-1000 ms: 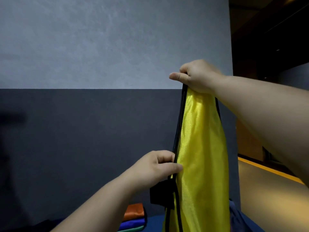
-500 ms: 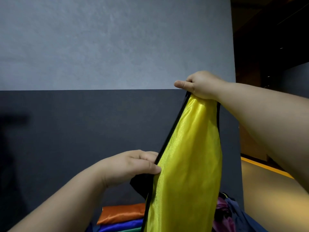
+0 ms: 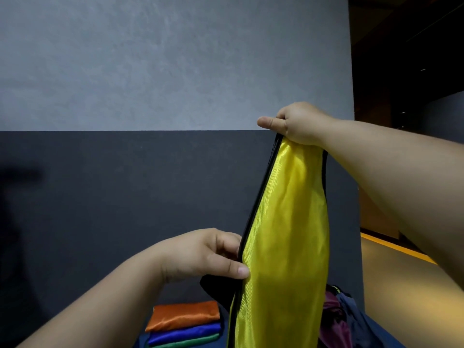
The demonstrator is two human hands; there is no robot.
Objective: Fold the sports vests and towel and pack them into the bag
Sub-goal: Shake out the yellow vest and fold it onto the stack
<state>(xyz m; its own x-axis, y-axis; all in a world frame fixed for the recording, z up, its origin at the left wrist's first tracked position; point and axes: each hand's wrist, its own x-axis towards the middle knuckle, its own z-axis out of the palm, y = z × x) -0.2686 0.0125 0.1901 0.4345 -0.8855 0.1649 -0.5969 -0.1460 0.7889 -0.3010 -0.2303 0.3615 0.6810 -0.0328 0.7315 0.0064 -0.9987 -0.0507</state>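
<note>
Low on the left, the left hand (image 3: 211, 257) reaches in from the bottom edge. Its thumb and curled fingers pinch the black-trimmed left edge of the yellow vest (image 3: 283, 234), roughly midway down the part that shows.

Below that hand lies a stack of folded vests: orange vest (image 3: 183, 316) on top, blue vest (image 3: 183, 334) under it, green vest (image 3: 185, 344) at the bottom. They rest on a dark blue surface (image 3: 140, 344), little of which shows, so its edges cannot be told.

The yellow vest hangs in the air in front of the two-tone grey wall (image 3: 150, 96), gathered into a long narrow shape. Its long axis runs almost upright, with the top leaning slightly to the right and the lower end running out of view at the bottom. Black trim follows its left edge.

At the top, the right hand (image 3: 296, 124) grips the vest's upper end in a closed fist, thumb pointing left.

Right of the vest's lower part sits crumpled purple cloth (image 3: 331, 312) beside dark navy fabric (image 3: 351, 312) — what that is cannot be told.
</note>
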